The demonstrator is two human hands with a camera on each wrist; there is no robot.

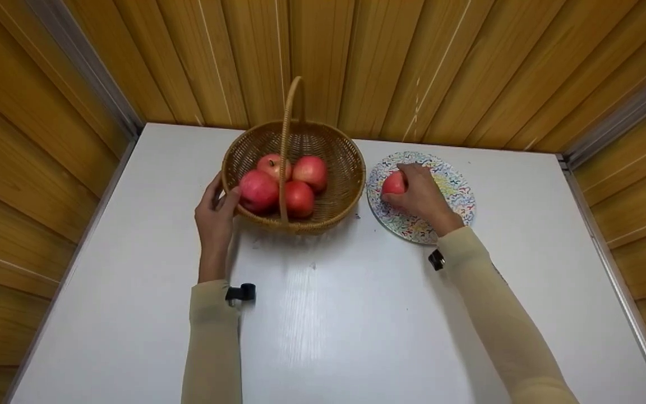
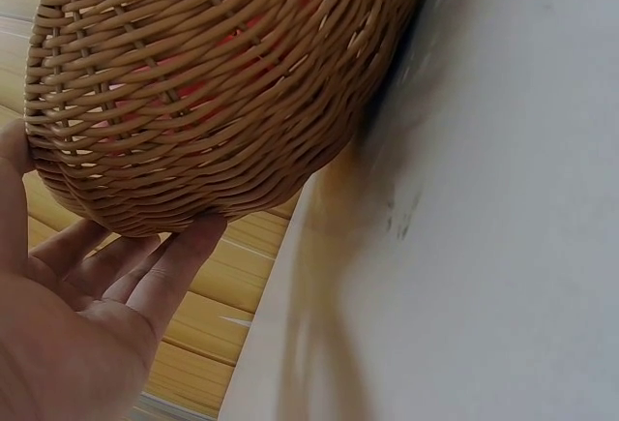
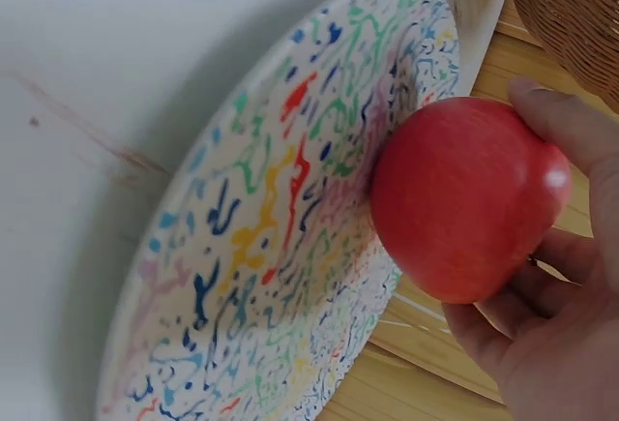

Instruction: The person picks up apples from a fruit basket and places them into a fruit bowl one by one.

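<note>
Sleeves (image 1: 214, 343) well apart, apple (image 1: 393, 184) in right grip (image 1: 423, 194) inside plate rim (image 1: 463, 193)

Surface (image 1: 323, 336): back wall (image 1: 323, 56) behind it. Rear, left of centre: one basket (image 1: 345, 188), four apples (image 1: 259, 191) inside (mostly in its left half). Left hand (image 1: 216, 219): at the basket's left side. Just right of the basket: one plate (image 1: 460, 207). At the plate's left part: fifth apple (image 3: 464, 198), within the fingers of the right hand (image 1: 423, 196).
</note>
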